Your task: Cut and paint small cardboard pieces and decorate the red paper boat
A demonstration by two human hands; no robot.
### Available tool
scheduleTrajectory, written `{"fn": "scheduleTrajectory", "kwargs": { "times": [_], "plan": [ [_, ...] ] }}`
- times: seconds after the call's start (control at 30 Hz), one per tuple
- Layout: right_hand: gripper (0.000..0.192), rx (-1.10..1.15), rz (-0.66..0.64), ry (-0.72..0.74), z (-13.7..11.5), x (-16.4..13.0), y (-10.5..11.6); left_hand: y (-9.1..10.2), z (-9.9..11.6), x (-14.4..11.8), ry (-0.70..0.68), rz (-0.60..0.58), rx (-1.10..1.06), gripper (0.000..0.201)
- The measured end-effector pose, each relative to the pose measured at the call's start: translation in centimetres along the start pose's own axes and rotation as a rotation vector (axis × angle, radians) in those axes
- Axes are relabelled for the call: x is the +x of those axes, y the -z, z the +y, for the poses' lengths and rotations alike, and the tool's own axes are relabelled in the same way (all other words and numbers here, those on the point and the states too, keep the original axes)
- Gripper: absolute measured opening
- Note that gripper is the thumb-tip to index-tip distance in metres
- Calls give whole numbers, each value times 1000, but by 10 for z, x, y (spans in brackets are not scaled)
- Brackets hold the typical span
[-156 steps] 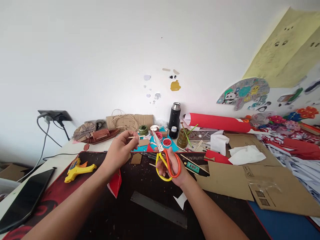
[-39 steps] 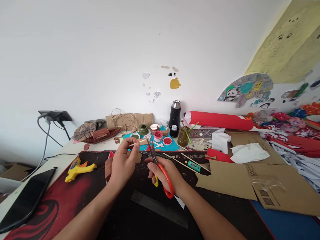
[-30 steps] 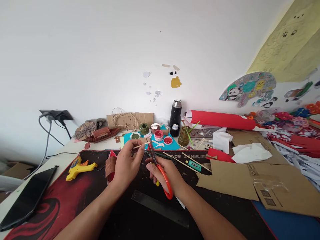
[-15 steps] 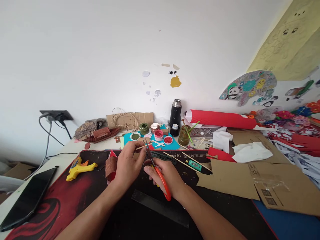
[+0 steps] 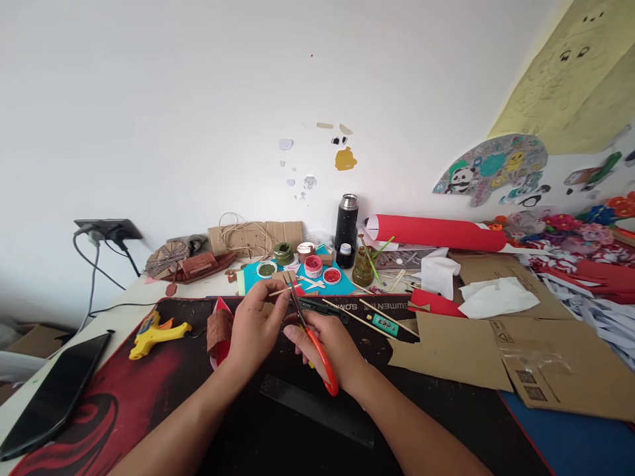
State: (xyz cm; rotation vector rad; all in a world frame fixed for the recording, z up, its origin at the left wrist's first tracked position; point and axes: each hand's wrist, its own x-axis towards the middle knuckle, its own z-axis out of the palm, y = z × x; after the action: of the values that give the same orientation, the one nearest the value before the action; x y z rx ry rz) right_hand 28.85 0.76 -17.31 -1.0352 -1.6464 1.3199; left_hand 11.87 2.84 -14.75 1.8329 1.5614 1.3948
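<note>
My left hand [image 5: 260,324] is closed, pinching a thin wooden stick [image 5: 280,291] between thumb and fingertips. In my right hand [image 5: 330,344] are scissors [image 5: 322,360] with orange-red handles, their blades pointing up and away from me. The blades are at the right end of the stick, just past my left fingertips; whether they touch it I cannot tell. A brown and red rolled piece [image 5: 219,334] lies beside my left wrist. Below both hands a dark ruler-like strip [image 5: 317,411] rests on the black mat [image 5: 426,423].
To the left lie a yellow glue gun [image 5: 157,334] and a black tablet-like device [image 5: 57,390]. Open paint pots [image 5: 313,266], a jar with brushes [image 5: 364,266] and a black flask [image 5: 346,225] stand behind. Cardboard [image 5: 456,350] and wooden sticks [image 5: 389,316] lie right.
The whole view has shifted slightly. Both hands keep nearly the same pose, with the stick and scissors still held close together.
</note>
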Motion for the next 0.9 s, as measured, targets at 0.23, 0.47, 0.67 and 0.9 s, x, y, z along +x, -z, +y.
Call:
{"fn": "scheduleTrajectory", "kwargs": {
  "times": [0.23,0.47,0.67,0.9],
  "plan": [
    [33,-25,24,21,-1,0,1,0,0,0,-57,25,31,18],
    [33,-66,45,41,-7,0,2,0,-2,0,-58,57,35,14],
    [36,-110,37,-16,-7,0,2,-1,-6,0,-43,27,61,20],
    [36,-134,40,-13,-9,-1,3,-1,-6,1,-46,22,69,21]
  ]
}}
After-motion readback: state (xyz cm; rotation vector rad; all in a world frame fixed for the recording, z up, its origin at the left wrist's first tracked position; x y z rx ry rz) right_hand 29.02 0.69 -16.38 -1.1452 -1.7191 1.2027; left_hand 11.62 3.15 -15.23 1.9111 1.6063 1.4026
